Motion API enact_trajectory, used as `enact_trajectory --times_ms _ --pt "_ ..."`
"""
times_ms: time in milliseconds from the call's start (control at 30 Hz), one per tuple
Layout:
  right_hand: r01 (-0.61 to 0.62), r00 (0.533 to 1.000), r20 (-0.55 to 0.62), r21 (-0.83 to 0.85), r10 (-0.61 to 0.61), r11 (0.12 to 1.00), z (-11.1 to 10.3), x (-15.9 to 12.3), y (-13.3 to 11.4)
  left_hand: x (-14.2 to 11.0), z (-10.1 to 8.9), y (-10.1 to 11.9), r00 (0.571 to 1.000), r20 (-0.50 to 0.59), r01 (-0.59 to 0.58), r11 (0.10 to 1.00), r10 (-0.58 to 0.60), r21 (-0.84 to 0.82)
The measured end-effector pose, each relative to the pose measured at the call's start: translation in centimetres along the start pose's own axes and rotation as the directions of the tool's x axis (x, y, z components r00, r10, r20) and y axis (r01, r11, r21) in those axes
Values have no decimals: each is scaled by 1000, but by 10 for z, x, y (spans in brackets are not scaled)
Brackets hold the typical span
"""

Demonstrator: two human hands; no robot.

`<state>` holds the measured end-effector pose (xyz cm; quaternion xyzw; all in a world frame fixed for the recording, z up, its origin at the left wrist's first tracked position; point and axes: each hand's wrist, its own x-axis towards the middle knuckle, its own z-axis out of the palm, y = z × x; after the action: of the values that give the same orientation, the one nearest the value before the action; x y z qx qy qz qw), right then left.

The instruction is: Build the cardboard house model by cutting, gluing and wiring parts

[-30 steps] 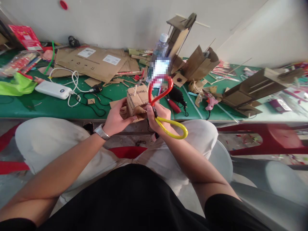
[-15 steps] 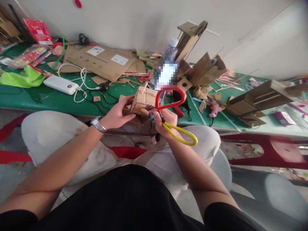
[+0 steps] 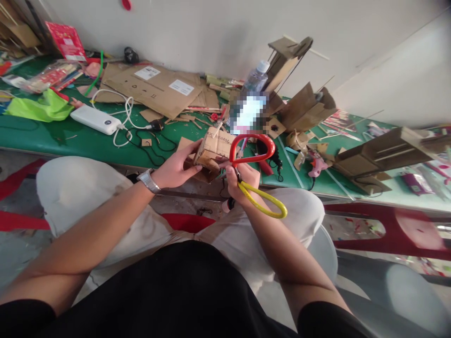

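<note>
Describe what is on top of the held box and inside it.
On the box, a pale stick juts up near dark print; the red handle covers the right corner. Its inside cannot be made out behind cardboard.

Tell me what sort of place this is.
Probably a craft or model-making workspace: a pink glue gun and flattened cardboard lie on the green table, along with a few built-up cardboard structures.

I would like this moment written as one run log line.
left hand: holds cardboard box | right hand: holds open red-and-yellow scissors | white power bank: on green table
</note>
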<state>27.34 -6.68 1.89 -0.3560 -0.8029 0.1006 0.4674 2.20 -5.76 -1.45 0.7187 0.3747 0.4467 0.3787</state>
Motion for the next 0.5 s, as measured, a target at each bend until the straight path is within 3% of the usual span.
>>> enact_trajectory --times_ms 200,500 --pt "-24 1000 15 35 23 999 1 2 -1 1 -6 1 999 53 -2 999 -1 41" --pt "-68 998 11 87 67 994 6 5 -2 0 -3 -2 1000 4 -22 999 22 45"
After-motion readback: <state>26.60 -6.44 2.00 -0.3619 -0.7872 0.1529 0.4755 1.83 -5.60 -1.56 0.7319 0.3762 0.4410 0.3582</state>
